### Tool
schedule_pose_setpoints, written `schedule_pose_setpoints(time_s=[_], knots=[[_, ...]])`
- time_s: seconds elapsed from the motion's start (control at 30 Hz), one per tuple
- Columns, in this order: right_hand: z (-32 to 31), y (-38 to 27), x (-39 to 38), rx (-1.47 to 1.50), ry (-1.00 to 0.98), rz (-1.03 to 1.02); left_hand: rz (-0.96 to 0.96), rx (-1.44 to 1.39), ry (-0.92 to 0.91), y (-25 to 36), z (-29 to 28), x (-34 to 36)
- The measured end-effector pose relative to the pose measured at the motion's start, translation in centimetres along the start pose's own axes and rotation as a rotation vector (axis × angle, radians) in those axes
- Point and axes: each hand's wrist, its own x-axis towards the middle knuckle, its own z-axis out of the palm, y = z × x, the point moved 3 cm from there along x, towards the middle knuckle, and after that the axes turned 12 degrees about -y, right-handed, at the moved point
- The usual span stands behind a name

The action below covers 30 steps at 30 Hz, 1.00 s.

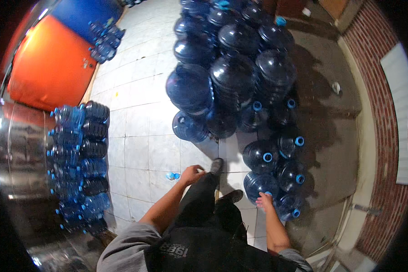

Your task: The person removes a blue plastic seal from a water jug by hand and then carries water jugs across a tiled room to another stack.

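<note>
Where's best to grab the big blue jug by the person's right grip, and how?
Probably the capped neck, from above on the near side, where the right grip is: the jug seems upright, its neck is narrower than its body, and other jugs crowd its far and right sides.

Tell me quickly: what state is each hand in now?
Left hand: fingers loosely curled, nothing visible in it; fully closed or not cannot be told.
Right hand: at the cap of a blue jug; grip cannot be told.
</note>
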Motion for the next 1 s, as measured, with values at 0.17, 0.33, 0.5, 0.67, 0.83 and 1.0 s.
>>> schedule_pose_setpoints(time_s=[0.17,0.33,0.5,0.67,0.83,1.0], knots=[[8.5,-12.8,-5.5,-0.066,-0.145,-0.249,-0.054,-0.334,0.351,-6.5,-9.5,-5.8],[17.8,-31.7,-8.0,-0.142,-0.208,-0.563,-0.004,-0.319,0.446,-4.7,-19.6,-2.8],[24.5,-50.7,-9.8,-0.280,-0.030,-0.807,0.155,-0.036,0.570,6.5,-30.6,4.3],[28.1,-60.1,-9.0,-0.754,0.599,-1.003,0.222,0.246,0.579,16.0,-36.6,10.8],[29.6,-65.6,-9.7,-1.022,0.592,-0.917,0.285,0.318,0.644,18.4,-36.8,16.3],[27.8,-68.6,-7.2,-1.169,0.414,-0.934,0.207,0.395,0.653,18.0,-36.7,17.8]])
